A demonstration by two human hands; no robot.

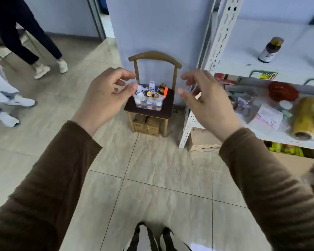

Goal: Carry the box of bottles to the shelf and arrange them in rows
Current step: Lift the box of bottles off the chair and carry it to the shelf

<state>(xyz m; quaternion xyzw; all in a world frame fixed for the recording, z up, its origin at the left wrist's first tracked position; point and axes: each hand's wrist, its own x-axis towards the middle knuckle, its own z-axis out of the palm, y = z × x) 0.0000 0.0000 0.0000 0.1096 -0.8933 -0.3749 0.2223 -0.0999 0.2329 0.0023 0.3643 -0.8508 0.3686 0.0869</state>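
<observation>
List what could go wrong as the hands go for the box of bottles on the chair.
1. The clear box is packed with loose bottles, some leaning; a tilted lift could spill them.
2. The left hand and right hand are both empty; an uneven grip on the smooth walls might slip.
3. People's feet are nearby, so a collision while carrying is possible.

One head-worn wide-angle camera looks forward and down, from standing height, over outstretched arms toward the floor.
</observation>
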